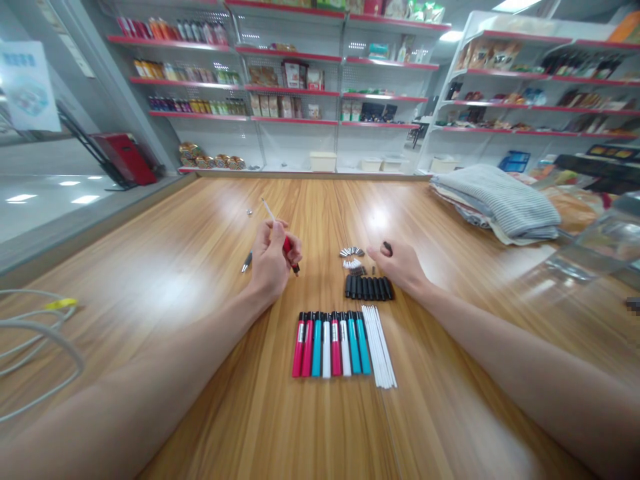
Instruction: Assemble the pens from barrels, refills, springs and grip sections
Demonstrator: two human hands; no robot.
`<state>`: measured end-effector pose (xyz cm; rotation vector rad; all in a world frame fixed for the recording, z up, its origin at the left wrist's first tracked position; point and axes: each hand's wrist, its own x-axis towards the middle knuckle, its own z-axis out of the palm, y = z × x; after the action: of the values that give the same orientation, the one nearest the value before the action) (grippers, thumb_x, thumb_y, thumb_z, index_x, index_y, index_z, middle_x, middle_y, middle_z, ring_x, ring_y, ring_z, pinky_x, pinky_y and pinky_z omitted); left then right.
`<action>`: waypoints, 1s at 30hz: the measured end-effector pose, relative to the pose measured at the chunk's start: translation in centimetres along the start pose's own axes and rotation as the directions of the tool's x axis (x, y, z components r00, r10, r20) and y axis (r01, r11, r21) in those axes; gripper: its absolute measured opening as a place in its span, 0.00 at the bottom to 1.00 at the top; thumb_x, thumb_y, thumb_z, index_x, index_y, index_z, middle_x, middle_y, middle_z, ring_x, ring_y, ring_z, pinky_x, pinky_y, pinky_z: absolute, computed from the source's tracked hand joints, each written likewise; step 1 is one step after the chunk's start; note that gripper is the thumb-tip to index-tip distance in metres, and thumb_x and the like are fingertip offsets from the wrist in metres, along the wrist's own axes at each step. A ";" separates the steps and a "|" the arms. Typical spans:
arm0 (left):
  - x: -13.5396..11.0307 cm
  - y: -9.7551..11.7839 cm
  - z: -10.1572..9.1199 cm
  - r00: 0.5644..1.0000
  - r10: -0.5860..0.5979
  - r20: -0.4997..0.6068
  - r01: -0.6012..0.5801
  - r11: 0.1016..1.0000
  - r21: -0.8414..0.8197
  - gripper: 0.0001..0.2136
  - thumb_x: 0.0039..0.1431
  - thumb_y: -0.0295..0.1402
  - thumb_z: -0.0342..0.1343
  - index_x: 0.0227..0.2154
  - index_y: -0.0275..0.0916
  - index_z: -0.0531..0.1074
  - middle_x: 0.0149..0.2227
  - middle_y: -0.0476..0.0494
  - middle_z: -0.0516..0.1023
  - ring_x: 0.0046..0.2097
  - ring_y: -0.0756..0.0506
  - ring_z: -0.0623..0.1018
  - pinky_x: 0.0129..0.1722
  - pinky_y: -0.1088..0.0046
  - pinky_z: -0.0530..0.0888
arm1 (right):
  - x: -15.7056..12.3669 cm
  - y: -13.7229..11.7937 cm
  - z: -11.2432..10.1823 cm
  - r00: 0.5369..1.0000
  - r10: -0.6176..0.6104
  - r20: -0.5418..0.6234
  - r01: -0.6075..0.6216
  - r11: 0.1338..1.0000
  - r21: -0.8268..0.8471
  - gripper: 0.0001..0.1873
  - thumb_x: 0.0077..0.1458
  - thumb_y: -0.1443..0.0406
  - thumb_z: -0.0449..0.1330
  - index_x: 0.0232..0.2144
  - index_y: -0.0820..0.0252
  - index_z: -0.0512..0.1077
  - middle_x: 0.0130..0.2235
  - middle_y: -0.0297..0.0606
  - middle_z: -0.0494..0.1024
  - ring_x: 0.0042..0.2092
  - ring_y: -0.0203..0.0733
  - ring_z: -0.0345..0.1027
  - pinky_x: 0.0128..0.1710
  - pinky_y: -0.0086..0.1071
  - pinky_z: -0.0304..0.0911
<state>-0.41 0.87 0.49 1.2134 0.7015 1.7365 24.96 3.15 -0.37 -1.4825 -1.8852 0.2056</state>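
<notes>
My left hand (273, 260) is closed around a red pen barrel (287, 245) and a thin white pen refill (268, 209) that points up and away. My right hand (400, 265) is closed on a small black pen grip (387, 247), partly hidden by the fingers. Beside it lie silver cone tips (351, 252) in an arc, small springs (356, 270) with white pieces, and a row of black grips (369, 288). Nearer to me are red, teal and white pen barrels (331, 347) in a row, with white refills (380, 347) alongside. A pen with a silver tip (247, 262) lies left of my left hand.
A folded striped cloth (495, 200) sits at the right, near a clear plastic container (595, 233). White cable (65, 333) coils at the left edge. Stocked shelves (295, 87) stand beyond the wooden table (210, 413). A tiny shiny piece (249, 212) lies farther back.
</notes>
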 end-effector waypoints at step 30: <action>-1.7 0.4 -0.1 0.728 0.010 0.686 -0.680 0.134 0.720 0.09 0.61 0.28 0.45 0.29 0.38 0.70 0.27 0.44 0.72 0.32 0.47 0.71 0.32 0.71 0.66 | -0.7 -1.8 -1.7 0.908 -0.390 0.150 0.418 0.855 -0.307 0.06 0.55 0.67 0.55 0.31 0.61 0.71 0.32 0.40 0.77 0.34 0.42 0.67 0.40 0.36 0.50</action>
<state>-0.39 -0.77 0.04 2.8975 1.2739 0.9696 24.69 1.46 1.54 -1.2534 -2.3387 -0.2692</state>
